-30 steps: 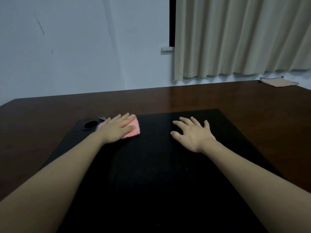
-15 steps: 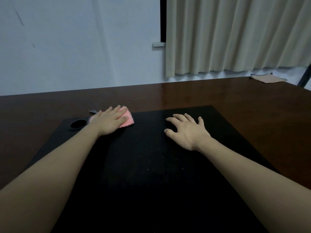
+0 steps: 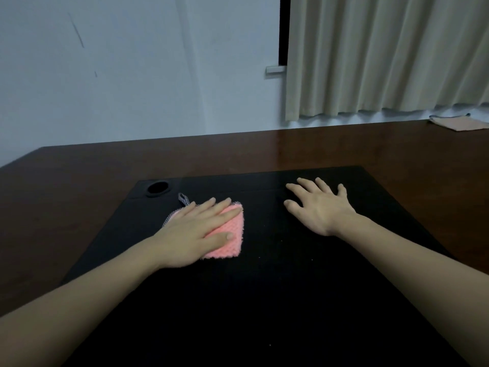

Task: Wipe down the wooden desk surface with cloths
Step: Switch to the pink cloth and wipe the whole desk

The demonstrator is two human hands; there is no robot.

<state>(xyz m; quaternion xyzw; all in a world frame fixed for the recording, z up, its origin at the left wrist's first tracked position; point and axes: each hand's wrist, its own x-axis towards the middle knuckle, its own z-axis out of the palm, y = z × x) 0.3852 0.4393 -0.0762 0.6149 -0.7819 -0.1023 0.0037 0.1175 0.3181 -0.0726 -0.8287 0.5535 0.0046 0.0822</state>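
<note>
A dark wooden desk (image 3: 291, 147) carries a large black mat (image 3: 264, 287). My left hand (image 3: 193, 231) presses flat, fingers straight, on a pink cloth (image 3: 230, 239) lying on the mat; a grey checked loop (image 3: 183, 200) sticks out behind the hand. To the right, my right hand (image 3: 317, 207) rests on the mat with fingers spread and holds nothing. A second, beige cloth (image 3: 460, 123) lies at the desk's far right corner.
A round hole (image 3: 158, 187) sits in the mat's far left corner. Small pale specks dot the mat in front of me. A white wall and a beige curtain (image 3: 383, 56) stand behind the desk's far edge.
My left hand has slid the pink cloth toward me and to the right, away from the round hole. My right hand has stayed about where it was.
</note>
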